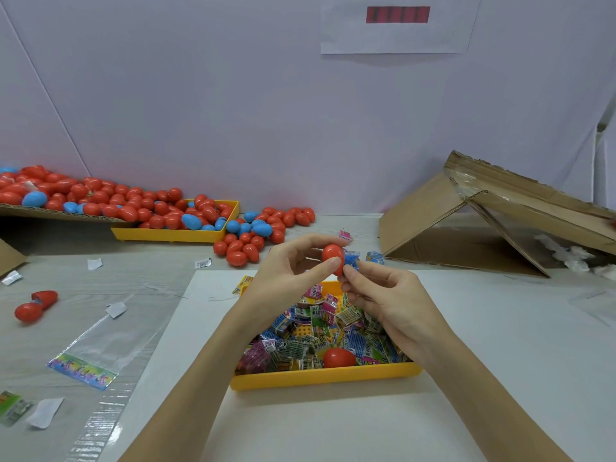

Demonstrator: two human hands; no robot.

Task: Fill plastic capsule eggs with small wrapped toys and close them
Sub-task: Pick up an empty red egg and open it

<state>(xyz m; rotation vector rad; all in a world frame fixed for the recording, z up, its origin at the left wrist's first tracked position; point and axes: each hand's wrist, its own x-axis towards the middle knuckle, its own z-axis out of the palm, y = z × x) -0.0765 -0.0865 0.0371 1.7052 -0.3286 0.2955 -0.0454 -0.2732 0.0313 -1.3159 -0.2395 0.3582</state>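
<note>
My left hand [290, 271] pinches a red capsule egg half [332, 255] between thumb and fingers above the near yellow tray [326, 375]. My right hand [383, 295] holds a small blue wrapped toy [351, 261] against the open side of that half. The tray is full of several small wrapped toys [316, 331], and a red egg piece [338, 357] lies among them near the front wall. Whether the toy is partly inside the half I cannot tell.
A far yellow tray [173, 233] and cardboard sheet [60, 213] at the back left carry several red and blue eggs, some spilled on the table [250, 241]. An opened red egg [35, 303] lies left. Torn cardboard box [493, 221] sits right. Plastic bags [100, 348] lie left.
</note>
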